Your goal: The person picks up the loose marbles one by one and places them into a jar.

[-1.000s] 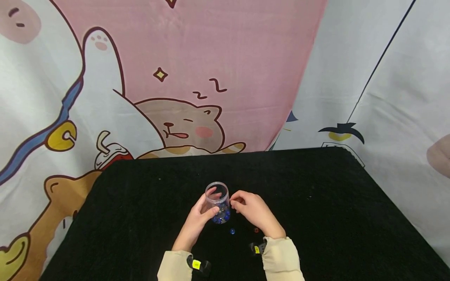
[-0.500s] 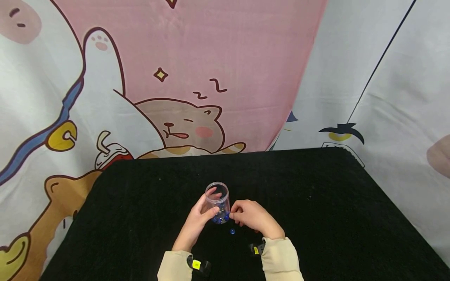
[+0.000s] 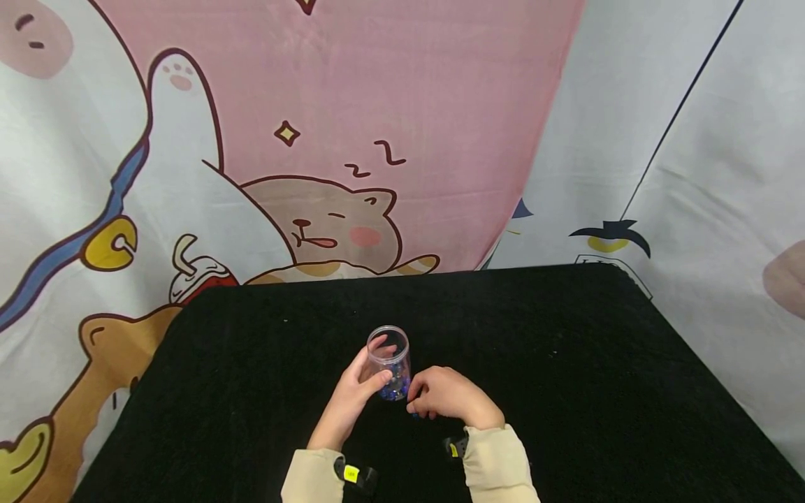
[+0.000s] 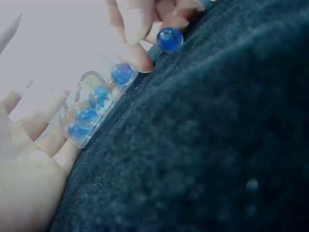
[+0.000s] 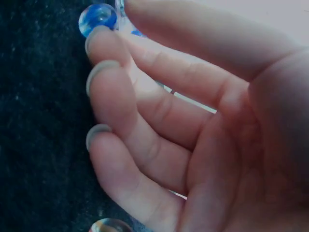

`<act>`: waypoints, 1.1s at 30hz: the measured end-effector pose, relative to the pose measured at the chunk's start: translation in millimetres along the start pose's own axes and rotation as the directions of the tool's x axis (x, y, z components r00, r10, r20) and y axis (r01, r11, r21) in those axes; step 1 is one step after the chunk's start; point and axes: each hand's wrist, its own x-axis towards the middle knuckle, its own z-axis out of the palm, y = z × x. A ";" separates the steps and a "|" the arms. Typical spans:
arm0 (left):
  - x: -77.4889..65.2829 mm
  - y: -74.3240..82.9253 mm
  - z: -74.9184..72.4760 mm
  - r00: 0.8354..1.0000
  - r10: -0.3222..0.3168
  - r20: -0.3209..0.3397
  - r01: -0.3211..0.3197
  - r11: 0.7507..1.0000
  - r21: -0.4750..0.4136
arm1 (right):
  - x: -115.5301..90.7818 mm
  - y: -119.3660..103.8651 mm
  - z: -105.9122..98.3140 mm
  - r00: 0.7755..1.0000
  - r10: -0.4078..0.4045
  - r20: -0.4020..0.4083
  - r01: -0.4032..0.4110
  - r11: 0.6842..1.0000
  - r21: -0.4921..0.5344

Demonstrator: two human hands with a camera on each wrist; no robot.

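My left hand (image 3: 352, 395) holds a clear jar (image 3: 388, 349), thumb on the near side and fingers around the far side. Several blue marbles (image 4: 87, 116) lie at the bottom of the jar. Right beside it, my right hand (image 3: 449, 397) is lowered to the cloth with loosely bent fingers. One loose blue marble (image 5: 98, 20) lies at its fingertips, touching or almost touching them; no pinch around it shows. A second loose marble (image 5: 111, 225), with orange and white in it, is partly visible below the little finger and hidden in the head view.
Black cloth (image 3: 251, 391) covers the table. A printed curtain (image 3: 440, 126) with cartoon animals hangs behind it, and a white one (image 3: 711, 175) on the right. Each wrist carries a black strapped device (image 3: 357, 476).
My right hand has moved down along the jar's side to the loose blue marble, covering most of it and the reddish marble in the head view. The left hand and jar have stayed put.
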 end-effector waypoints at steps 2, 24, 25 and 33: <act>1.6 -6.4 -1.9 1.000 0.004 -0.002 -0.004 1.000 0.002 | -0.4 -1.2 0.4 1.000 0.005 0.012 -0.005 1.000 0.000; 4.7 -13.8 -3.8 1.000 0.018 -0.004 -0.018 1.000 0.024 | -2.1 -4.6 2.7 1.000 0.001 0.004 -0.001 0.999 -0.035; 4.7 -14.0 -3.8 1.000 0.021 -0.003 -0.021 0.999 0.025 | -2.0 -3.9 2.2 1.000 -0.007 -0.004 0.006 1.000 -0.023; 3.8 -16.4 -3.9 1.000 0.018 -0.005 -0.017 1.000 0.020 | -2.0 2.4 -4.1 0.992 -0.016 -0.126 0.016 1.000 0.000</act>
